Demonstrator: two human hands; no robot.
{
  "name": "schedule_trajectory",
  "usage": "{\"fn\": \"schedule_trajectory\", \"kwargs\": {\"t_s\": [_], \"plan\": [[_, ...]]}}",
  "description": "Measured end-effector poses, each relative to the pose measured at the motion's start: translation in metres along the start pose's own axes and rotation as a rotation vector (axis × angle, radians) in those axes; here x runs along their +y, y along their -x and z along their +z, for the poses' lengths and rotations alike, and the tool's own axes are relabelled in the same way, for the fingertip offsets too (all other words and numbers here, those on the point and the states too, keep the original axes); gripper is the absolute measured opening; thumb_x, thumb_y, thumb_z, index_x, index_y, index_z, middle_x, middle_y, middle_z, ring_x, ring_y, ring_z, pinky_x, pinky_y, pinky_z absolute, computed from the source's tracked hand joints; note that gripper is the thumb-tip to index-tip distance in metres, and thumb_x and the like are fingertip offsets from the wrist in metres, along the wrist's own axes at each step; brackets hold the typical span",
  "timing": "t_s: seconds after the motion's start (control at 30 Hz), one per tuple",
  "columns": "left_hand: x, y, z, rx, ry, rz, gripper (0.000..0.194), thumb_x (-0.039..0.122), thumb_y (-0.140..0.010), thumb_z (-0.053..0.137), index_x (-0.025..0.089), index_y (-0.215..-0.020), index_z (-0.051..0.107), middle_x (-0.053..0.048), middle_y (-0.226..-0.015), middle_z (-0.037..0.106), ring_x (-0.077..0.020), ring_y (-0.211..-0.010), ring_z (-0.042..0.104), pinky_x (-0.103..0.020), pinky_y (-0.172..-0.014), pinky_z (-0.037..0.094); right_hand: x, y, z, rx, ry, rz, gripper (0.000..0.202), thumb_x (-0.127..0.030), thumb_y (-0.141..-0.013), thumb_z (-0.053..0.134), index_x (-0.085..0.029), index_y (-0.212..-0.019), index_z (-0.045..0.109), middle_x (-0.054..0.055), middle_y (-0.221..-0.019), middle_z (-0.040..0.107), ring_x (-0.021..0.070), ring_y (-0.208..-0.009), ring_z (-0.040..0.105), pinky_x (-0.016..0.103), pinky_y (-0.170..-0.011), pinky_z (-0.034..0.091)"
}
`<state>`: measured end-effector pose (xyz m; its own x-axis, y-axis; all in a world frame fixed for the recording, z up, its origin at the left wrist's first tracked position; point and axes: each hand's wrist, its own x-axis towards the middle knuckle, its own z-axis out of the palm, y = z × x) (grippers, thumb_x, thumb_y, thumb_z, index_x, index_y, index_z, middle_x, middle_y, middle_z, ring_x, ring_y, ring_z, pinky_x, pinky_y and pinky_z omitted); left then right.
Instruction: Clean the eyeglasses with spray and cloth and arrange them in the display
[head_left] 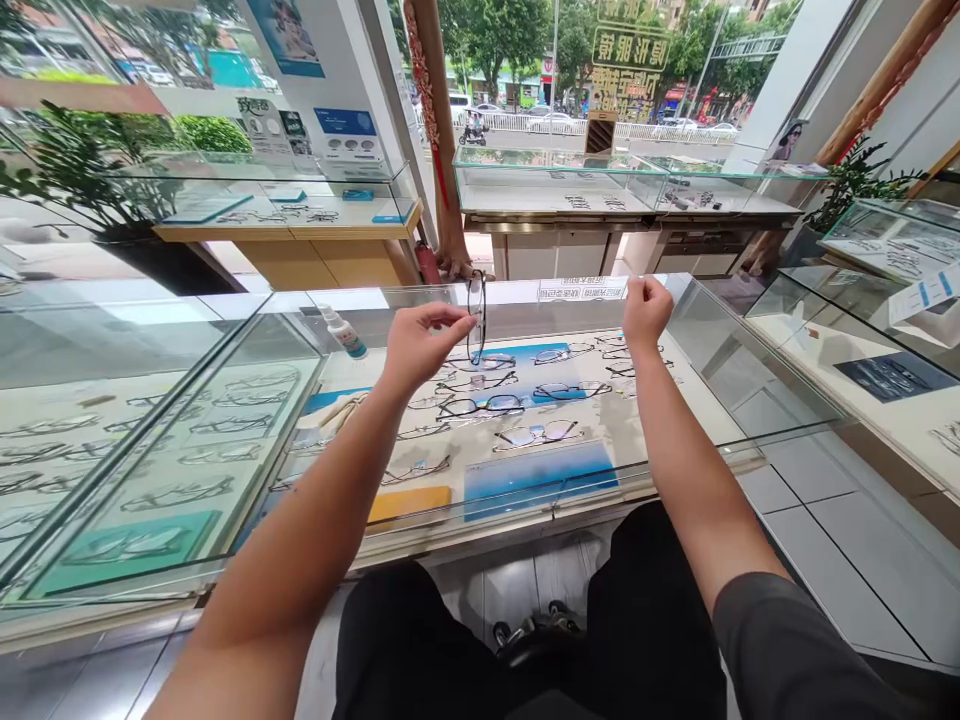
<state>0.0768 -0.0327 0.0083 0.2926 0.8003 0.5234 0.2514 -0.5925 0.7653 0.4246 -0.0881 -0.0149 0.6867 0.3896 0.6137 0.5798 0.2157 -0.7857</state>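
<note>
Eyeglasses [477, 345], upper centre of the frame, long axis near upright, pinched between thumb and fingers at the right edge of the nearly closed left hand [424, 345], the curled right hand [646, 308] lying farther off, its contents indeterminable.

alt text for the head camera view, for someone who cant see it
A left hand pinches upright eyeglasses above a glass display case of eyewear; the right hand is raised in a loose fist. Beyond are more display cases and a street.

Large windows [525, 60], daylight, glass display cases [555, 190], tiled floor [802, 500].
</note>
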Motion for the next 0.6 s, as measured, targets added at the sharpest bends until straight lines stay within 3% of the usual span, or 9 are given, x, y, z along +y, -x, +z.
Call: {"fn": "schedule_trajectory", "kwargs": {"t_s": [0.07, 0.2, 0.27, 0.37, 0.5, 0.6], "plan": [[-0.003, -0.001, 0.0, 0.023, 0.055, 0.011, 0.025, 0.045, -0.083, 0.087, 0.021, -0.082, 0.085, -0.005, -0.081, 0.081, -0.0175, -0.076, 0.069, -0.032, -0.076, 0.054, -0.023, 0.015, 0.008, -0.154, -0.114, -0.036, 0.041, -0.036, -0.101, 0.059, -0.026, -0.065, 0.043, -0.005, -0.065, 0.042, 0.0151, -0.066, 0.039, 0.032, -0.069, 0.033], [-0.003, -0.002, 0.0, 0.026, 0.179, -0.009, 0.028, 0.047, -0.08, 0.091, 0.02, -0.082, 0.085, -0.006, -0.081, 0.081, -0.0174, -0.075, 0.07, -0.032, -0.075, 0.055, -0.083, 0.054, 0.037, -0.746, -0.206, -0.078, 0.032, -0.051, -0.096, 0.071, -0.023, -0.083, 0.068, -0.001, -0.077, 0.064, 0.0158, -0.072, 0.053, 0.033, -0.072, 0.041], [-0.003, -0.001, 0.001, 0.039, 0.242, -0.005, 0.029, 0.048, -0.078, 0.094, 0.02, -0.083, 0.086, -0.006, -0.081, 0.081, -0.0173, -0.074, 0.069, -0.032, -0.075, 0.055, -0.106, 0.07, 0.051, -0.936, -0.198, -0.106, 0.031, -0.053, -0.096, 0.072, -0.023, -0.09, 0.073, 0.001, -0.082, 0.069, 0.016, -0.073, 0.055, 0.034, -0.072, 0.042], [-0.002, 0.0, 0.002, 0.054, 0.318, 0.001, 0.031, 0.049, -0.076, 0.096, 0.021, -0.083, 0.086, -0.006, -0.081, 0.081, -0.0168, -0.074, 0.068, -0.032, -0.072, 0.054, -0.119, 0.086, 0.065, -0.953, -0.271, -0.1, 0.036, -0.058, -0.096, 0.074, -0.023, -0.088, 0.07, 0.001, -0.082, 0.068, 0.0157, -0.074, 0.054, 0.034, -0.073, 0.043], [0.001, 0.001, 0.006, 0.033, 0.398, -0.02, 0.031, 0.05, -0.076, 0.097, 0.021, -0.079, 0.086, -0.004, -0.077, 0.078, -0.0148, -0.07, 0.064, -0.03, -0.066, 0.05, -0.106, 0.089, 0.069, -0.923, -0.385, 0.023, 0.044, -0.066, -0.088, 0.082, -0.024, -0.099, 0.072, 0.0, -0.085, 0.067, 0.0167, -0.078, 0.058, 0.035, -0.076, 0.047], [0.002, 0.002, 0.008, 0.007, 0.458, -0.036, 0.032, 0.05, -0.074, 0.099, 0.022, -0.078, 0.085, -0.003, -0.072, 0.075, -0.013, -0.066, 0.06, -0.029, -0.065, 0.048, -0.097, 0.084, 0.065, -1.046, -0.486, 0.17, 0.053, -0.067, -0.08, 0.088, -0.025, -0.108, 0.074, 0.001, -0.087, 0.067, 0.0173, -0.081, 0.059, 0.036, -0.078, 0.049]]}}
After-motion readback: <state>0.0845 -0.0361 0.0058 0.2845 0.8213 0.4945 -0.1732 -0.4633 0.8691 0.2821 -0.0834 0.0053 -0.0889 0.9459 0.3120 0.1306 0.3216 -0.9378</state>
